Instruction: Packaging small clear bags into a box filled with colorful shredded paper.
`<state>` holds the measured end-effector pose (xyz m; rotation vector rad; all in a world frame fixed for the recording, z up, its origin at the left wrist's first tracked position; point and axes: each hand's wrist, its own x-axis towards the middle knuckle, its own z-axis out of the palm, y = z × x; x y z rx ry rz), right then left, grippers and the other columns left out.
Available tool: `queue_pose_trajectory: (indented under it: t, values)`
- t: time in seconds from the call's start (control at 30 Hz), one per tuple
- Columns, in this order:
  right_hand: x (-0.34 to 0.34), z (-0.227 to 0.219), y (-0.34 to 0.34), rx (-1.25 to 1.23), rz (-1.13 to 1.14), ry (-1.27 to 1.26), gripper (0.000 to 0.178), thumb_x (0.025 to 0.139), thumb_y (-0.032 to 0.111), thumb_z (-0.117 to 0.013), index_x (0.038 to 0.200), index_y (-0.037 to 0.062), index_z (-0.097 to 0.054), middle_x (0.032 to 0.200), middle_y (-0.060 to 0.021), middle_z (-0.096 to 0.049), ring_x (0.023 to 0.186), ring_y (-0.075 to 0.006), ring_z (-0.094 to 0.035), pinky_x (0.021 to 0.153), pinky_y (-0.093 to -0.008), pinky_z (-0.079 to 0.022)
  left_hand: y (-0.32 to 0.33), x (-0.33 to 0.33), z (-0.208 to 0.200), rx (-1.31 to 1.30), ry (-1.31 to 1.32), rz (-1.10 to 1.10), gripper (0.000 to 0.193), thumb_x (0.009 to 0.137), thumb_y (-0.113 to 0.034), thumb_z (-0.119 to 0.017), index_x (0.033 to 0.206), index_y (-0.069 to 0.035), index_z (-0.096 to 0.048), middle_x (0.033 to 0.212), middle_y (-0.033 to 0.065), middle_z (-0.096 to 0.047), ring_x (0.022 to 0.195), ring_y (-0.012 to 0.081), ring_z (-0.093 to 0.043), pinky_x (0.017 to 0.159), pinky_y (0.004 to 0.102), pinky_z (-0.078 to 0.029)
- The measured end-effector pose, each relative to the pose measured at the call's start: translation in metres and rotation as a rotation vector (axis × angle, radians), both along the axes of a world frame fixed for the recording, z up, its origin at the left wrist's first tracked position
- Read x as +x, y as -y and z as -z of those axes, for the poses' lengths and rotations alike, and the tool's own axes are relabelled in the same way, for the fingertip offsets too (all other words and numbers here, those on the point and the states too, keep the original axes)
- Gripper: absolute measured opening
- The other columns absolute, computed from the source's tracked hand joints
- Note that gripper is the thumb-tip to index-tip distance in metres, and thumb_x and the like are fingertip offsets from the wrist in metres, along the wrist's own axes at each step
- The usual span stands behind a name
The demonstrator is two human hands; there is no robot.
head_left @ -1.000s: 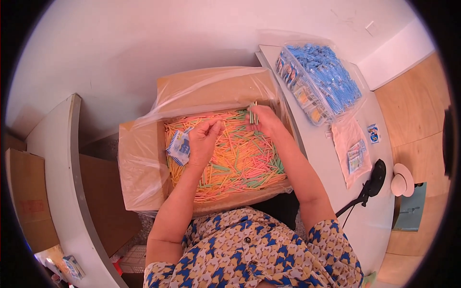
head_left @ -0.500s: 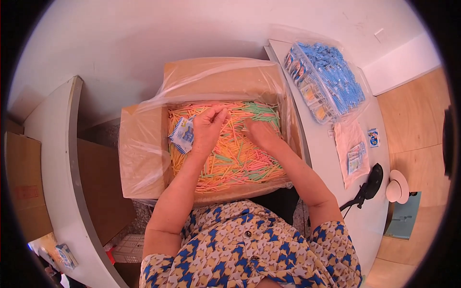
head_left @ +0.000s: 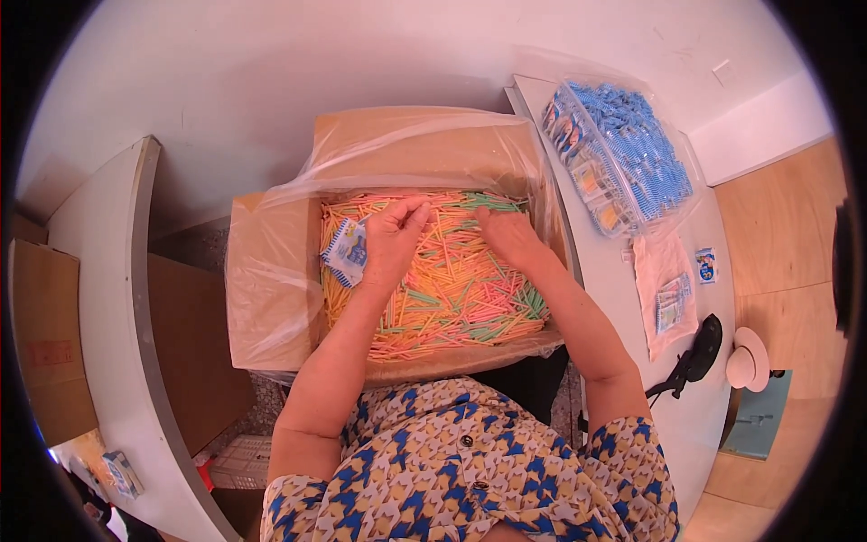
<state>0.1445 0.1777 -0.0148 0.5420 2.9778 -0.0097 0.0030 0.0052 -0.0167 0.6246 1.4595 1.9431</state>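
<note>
A cardboard box (head_left: 271, 271) lined with clear plastic stands before me, filled with thin pink, yellow and green sticks (head_left: 442, 303). Over its left part, my left hand (head_left: 397, 239) is closed, thumb and fingertip pinched together. A small blue-and-white packet (head_left: 346, 251) juts out from the palm side of that hand. Whether the pinched fingertips also hold a stick is too small to tell. My right hand (head_left: 510, 239) is on the sticks at the far right of the box, beside a green patch. Its fingers curl down, and their tips are partly hidden.
On the right table (head_left: 695, 434) sits a clear plastic tub (head_left: 623, 154) of blue packets. Nearer me lie a pink cloth (head_left: 655, 257) with packets on it, a loose packet (head_left: 705, 266) and a black strapped object (head_left: 700, 348). At left stands a white panel-edged table (head_left: 108, 271).
My right hand has shifted slightly right and away from me, toward the far edge of the sticks. My left hand and the packet have barely moved. The whole view has shifted a little.
</note>
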Motion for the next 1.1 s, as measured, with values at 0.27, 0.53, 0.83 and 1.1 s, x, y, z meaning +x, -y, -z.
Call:
queue_pose_trajectory:
  t: [0.27,0.53,0.83,1.1]
  values:
    - [0.000,-0.015,-0.006,0.024,0.019,0.000,0.015,0.082,0.005,-0.049,0.096,0.0010,-0.052,0.090,-0.0194,-0.060,0.081,-0.0363,-0.062,0.067,-0.0443,-0.051,0.000,-0.002,-0.001,-0.005,-0.032,-0.006,0.017,0.090,-0.009,-0.060,0.102,0.001,-0.066,0.081,0.0026,-0.067,0.073,0.0071,-0.060,0.066,0.0207,-0.050]
    - [0.022,-0.018,-0.002,-0.322,0.128,-0.468,0.021,0.091,0.017,-0.049,0.100,-0.0011,-0.047,0.098,-0.0230,-0.052,0.093,-0.0436,-0.050,0.079,-0.0475,-0.041,0.002,-0.002,-0.002,0.008,-0.040,-0.020,0.015,0.089,-0.008,-0.061,0.101,0.000,-0.066,0.080,0.0025,-0.067,0.071,0.0061,-0.061,0.065,0.0198,-0.050]
    - [0.017,-0.011,0.016,-1.334,0.587,-0.617,0.013,0.096,0.020,-0.048,0.096,0.0067,-0.048,0.078,-0.0043,-0.054,0.065,-0.0149,-0.053,0.056,-0.0311,-0.045,0.003,-0.003,-0.006,-0.033,-0.010,-0.012,0.018,0.091,-0.012,-0.060,0.102,0.001,-0.066,0.082,0.0034,-0.067,0.073,0.0087,-0.060,0.067,0.0221,-0.049]
    - [-0.001,0.010,0.010,-1.742,0.888,-0.705,0.007,0.093,0.014,-0.052,0.094,0.0079,-0.049,0.075,-0.0027,-0.055,0.059,-0.0135,-0.053,0.048,-0.0305,-0.045,0.002,-0.001,-0.010,-0.018,0.033,-0.011,0.018,0.091,-0.013,-0.059,0.102,0.000,-0.066,0.082,0.0029,-0.067,0.072,0.0088,-0.059,0.067,0.0222,-0.049]
